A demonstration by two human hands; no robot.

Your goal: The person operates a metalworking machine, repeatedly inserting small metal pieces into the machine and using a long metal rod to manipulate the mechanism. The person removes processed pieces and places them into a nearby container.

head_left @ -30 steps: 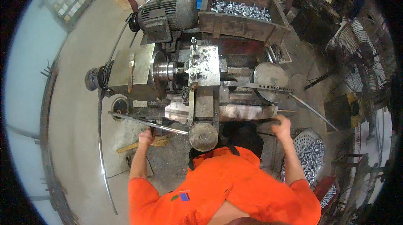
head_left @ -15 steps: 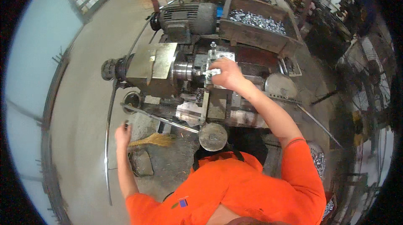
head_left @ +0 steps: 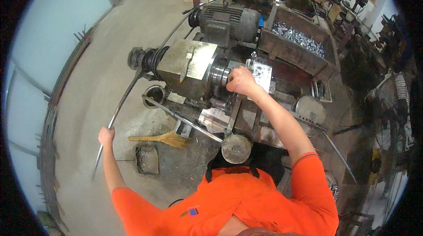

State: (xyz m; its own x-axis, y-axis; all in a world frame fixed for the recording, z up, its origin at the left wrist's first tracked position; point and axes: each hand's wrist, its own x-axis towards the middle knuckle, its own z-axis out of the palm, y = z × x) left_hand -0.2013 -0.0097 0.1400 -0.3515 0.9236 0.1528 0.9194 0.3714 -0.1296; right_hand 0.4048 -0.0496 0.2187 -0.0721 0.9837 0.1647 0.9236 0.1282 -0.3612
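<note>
My left hand (head_left: 106, 135) is wrapped around a long metal lever (head_left: 118, 112), which runs up to the pulley end of a lathe. My right hand (head_left: 241, 81) is at the front of the round steel chuck (head_left: 219, 75), its fingers curled together. Whatever they hold is hidden behind the fingers. Just right of that hand sits a bright metal tool block (head_left: 262, 75) with an upright bolt (head_left: 253, 55). Left of the chuck, the headstock is covered by a metal plate (head_left: 202, 62), on which a slim tool with a worn handle (head_left: 185, 68) lies.
Behind the lathe stand a dark electric motor (head_left: 229, 22) and a crate (head_left: 282, 51) of small shiny metal parts. A round handwheel (head_left: 236, 149) is close to my body. A straw broom (head_left: 169, 138) and a bin (head_left: 147, 160) are on the floor at left.
My left hand has moved outward to the left and closed on the long lever. My right hand has gone from the tool block to the chuck. The whole view has shifted.
</note>
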